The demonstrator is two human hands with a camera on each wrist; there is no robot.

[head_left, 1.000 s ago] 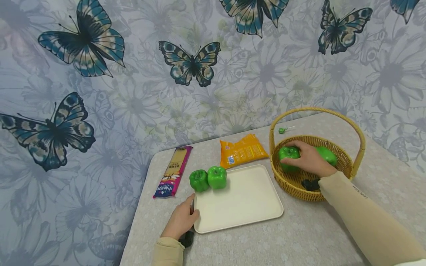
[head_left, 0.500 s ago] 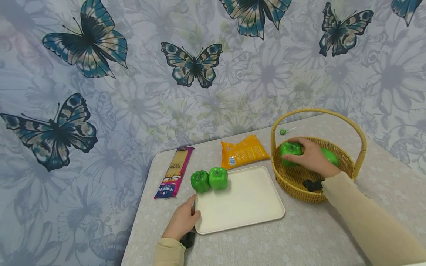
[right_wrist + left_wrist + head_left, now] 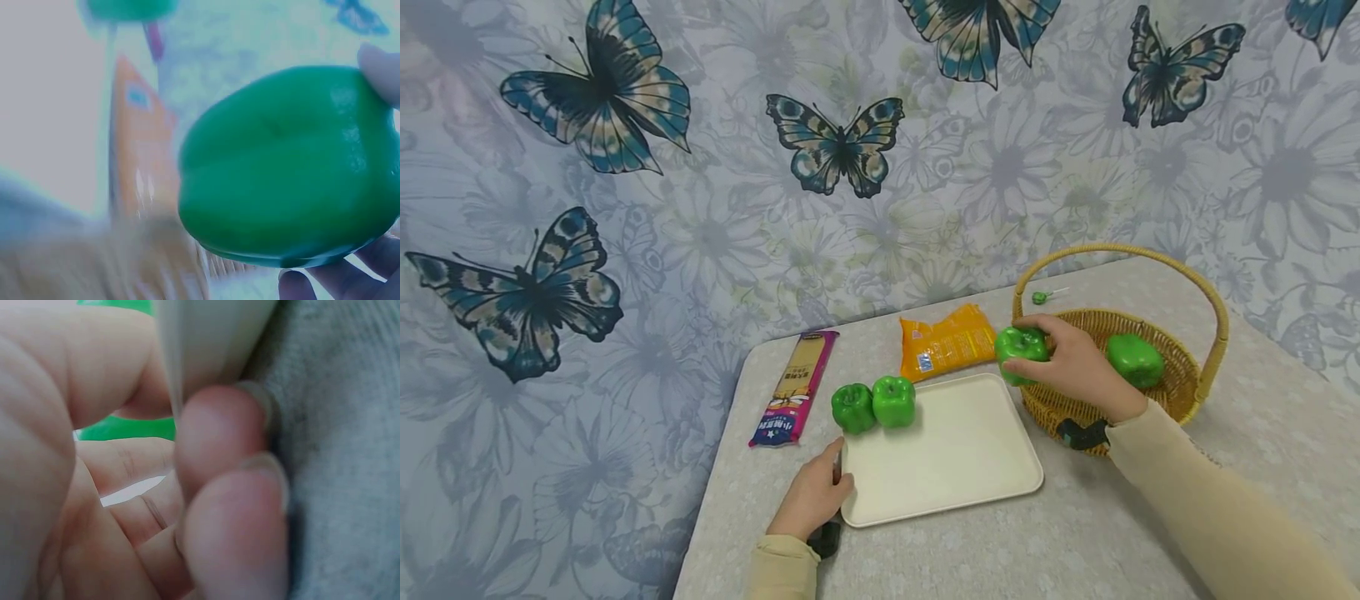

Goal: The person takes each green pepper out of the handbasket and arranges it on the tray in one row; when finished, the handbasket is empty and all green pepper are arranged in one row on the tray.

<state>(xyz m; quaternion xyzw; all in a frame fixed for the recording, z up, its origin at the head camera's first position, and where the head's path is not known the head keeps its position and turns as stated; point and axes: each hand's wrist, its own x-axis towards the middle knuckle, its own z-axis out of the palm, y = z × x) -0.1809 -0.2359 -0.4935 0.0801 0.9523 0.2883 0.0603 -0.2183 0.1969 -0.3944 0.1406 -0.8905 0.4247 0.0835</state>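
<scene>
My right hand (image 3: 1078, 371) grips a green bell pepper (image 3: 1021, 353) between thumb and fingers, over the left rim of the wicker basket (image 3: 1052, 421). In the right wrist view the held pepper (image 3: 281, 169) fills the middle. Another green bell pepper (image 3: 1135, 361) lies inside the basket. At the left edge of the cream tray (image 3: 955, 450), my left hand (image 3: 812, 492) pinches the rim; the left wrist view shows fingertips (image 3: 225, 437) under the tray wall (image 3: 206, 344). Two green bell peppers, one darker (image 3: 853, 408) and one brighter (image 3: 893, 402), sit side by side at the tray's back left corner.
Behind the tray lies an orange packet (image 3: 947, 343). A purple and tan packet (image 3: 793, 387) lies at the table's left. Near the wall is a small green item on a thin white stick (image 3: 1040, 297). The basket's tall handle (image 3: 1120, 248) arches over it.
My right hand has lifted the bell pepper out of the basket and moved it left, over the rim. The left hand stays at the tray's edge.
</scene>
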